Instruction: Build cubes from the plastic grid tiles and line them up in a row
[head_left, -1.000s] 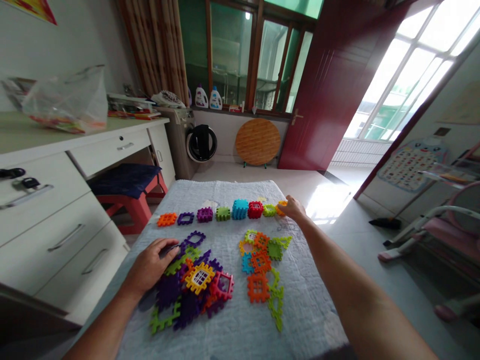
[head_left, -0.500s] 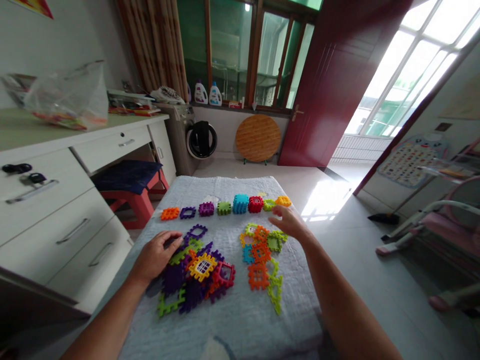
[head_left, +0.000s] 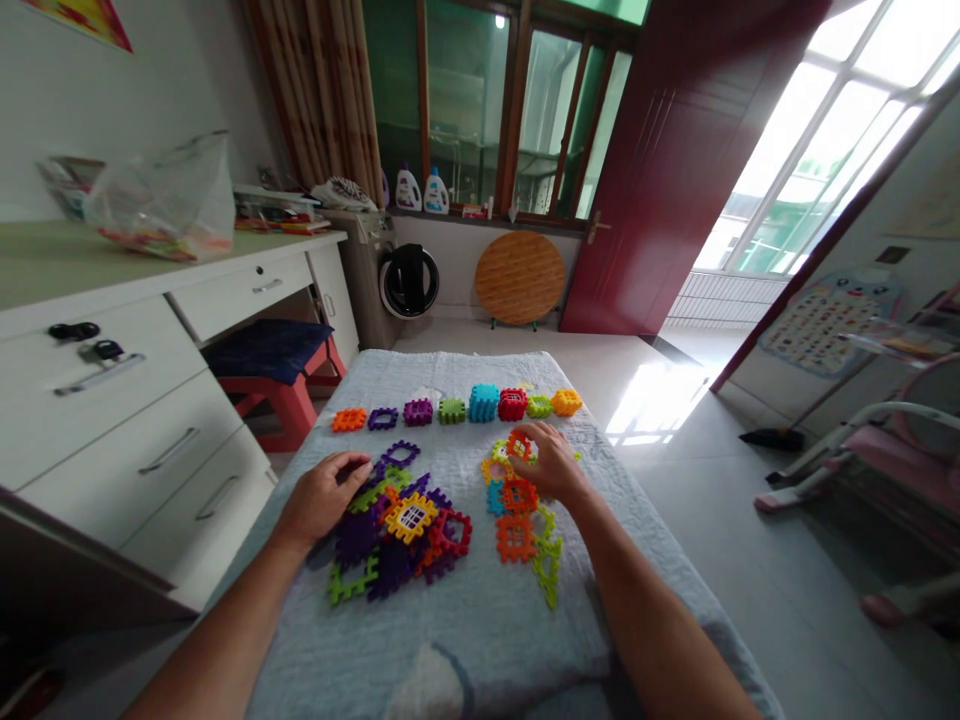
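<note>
On the cloth-covered table lies a pile of interlocking plastic building pieces, with a yellow window piece (head_left: 411, 517) on top and purple, green and red ones around it. My left hand (head_left: 322, 497) rests at the pile's left edge, open, fingers loosely curved. Over the smaller pile at right, my right hand (head_left: 547, 460) has its thumb and fingers closed around the edges of an orange window piece (head_left: 519, 447). Below it lie another orange piece (head_left: 515, 538), a blue piece (head_left: 495, 497) and green triangular pieces (head_left: 548, 570); my right hand covers part of this pile.
Along the far side runs a row of single pieces and stacks, among them a blue stack (head_left: 484, 402), a red stack (head_left: 513, 404) and a yellow stack (head_left: 566, 402). A desk (head_left: 180, 400) and a red stool (head_left: 289, 400) stand to the left.
My right hand has come back from the green and yellow stacks in the row to the orange piece in the right pile. My left hand stays beside the left pile. The view has shifted slightly.
</note>
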